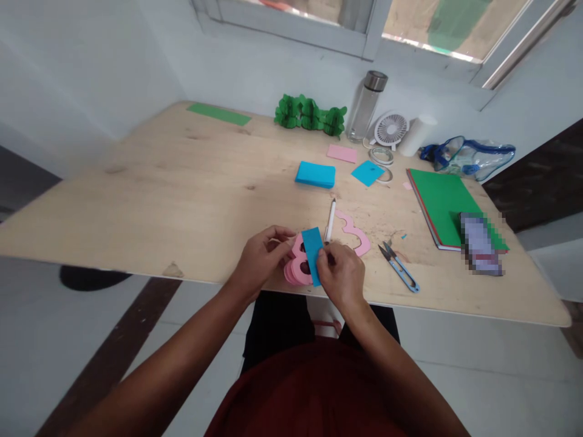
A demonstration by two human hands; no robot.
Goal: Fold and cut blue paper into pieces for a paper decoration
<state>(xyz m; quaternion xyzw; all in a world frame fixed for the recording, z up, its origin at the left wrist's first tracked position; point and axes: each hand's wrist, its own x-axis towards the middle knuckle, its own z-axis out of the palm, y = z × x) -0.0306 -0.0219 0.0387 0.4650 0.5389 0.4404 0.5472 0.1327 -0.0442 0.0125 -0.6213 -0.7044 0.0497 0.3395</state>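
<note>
Close to the table's front edge lies a stack of pink paper cutouts (296,272) with rounded, scalloped outlines and dark openings. My left hand (263,256) is closed on the upper left part of this stack, thumb on top. A strip of blue paper (312,250) stands over the right side of the cutouts. My right hand (341,273) pinches the strip's right edge between thumb and fingers. Just beyond my hands are a white pen (331,220) and a curved pink paper offcut (359,241). Blue-handled thread snips (399,268) lie to the right.
Blue paper sheets (316,174), a pink slip (342,153) and tape rolls (381,156) lie farther back. Along the wall stand a green paper garland (310,115), a glass bottle (364,109) and a small fan (390,129). At right, a phone (480,243) overlaps green sheets (449,197).
</note>
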